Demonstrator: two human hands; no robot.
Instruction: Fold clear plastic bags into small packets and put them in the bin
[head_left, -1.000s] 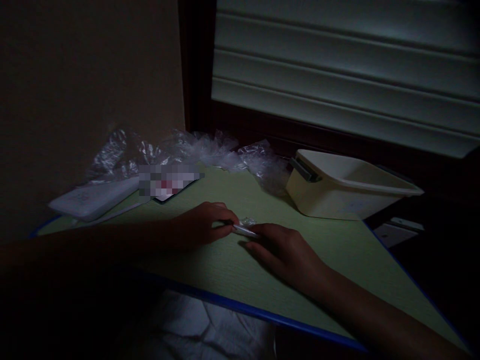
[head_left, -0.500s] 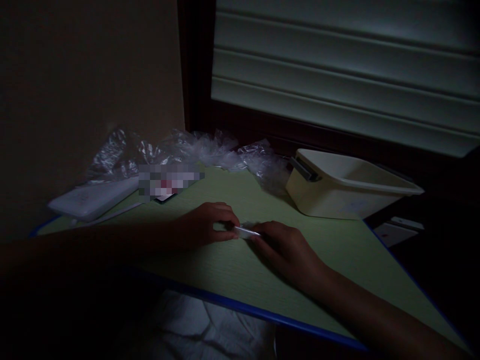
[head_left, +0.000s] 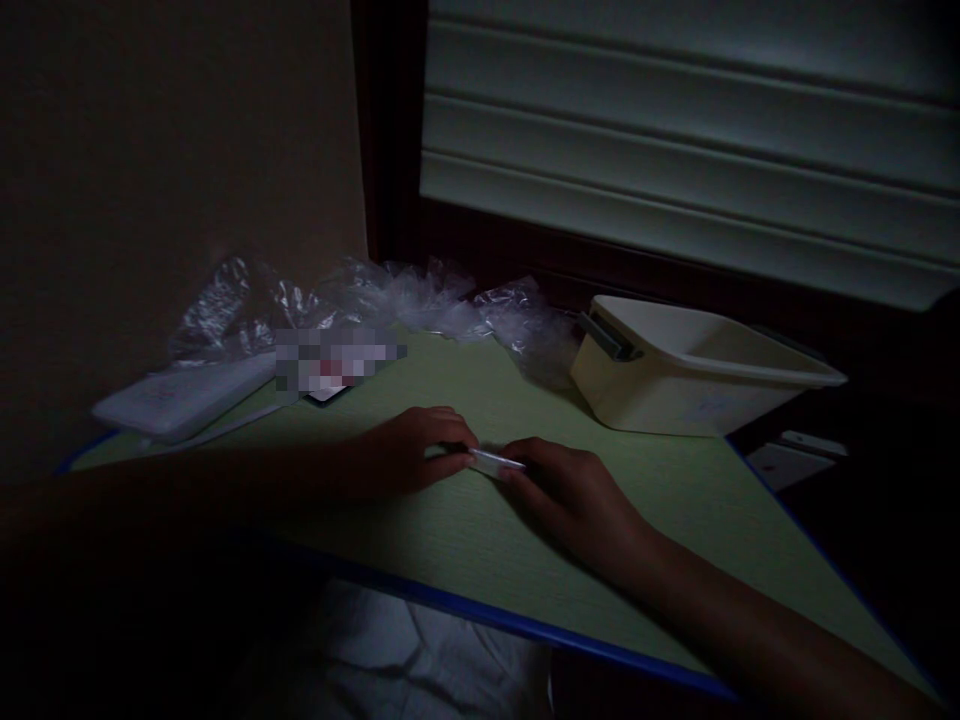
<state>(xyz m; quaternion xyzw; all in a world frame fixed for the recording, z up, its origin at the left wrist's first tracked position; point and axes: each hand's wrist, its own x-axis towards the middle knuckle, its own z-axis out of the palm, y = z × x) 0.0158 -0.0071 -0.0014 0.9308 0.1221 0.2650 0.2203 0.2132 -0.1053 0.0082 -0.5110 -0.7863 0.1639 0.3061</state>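
The small whitish strip now lies between both hands, to the left of the cream tub and nearer the person than it. Over the last second the right thumb has come up under the strip, where it was lower and apart, and the clear, glinting plastic that bulged behind the strip has dropped mostly out of sight. That suggests a firmer, two-ended hold, with the strip flatter than it was.

The left hand has its fingers together at the tips, clamped on the strip's end farther from the tub. The right hand has its fingers on the end closer to the tub and seems to pinch it, though the dim light hides the exact contact. What the strip is, I cannot tell.

The tub has not shifted on the green bench. Crumpled clear plastic runs leftward from the tub along the back. Farther left of the tub are a flat card-like item, partly blurred out, and a white case with a pale strap beside it. White boxes sit below the tub's right end, beyond the bench edge.
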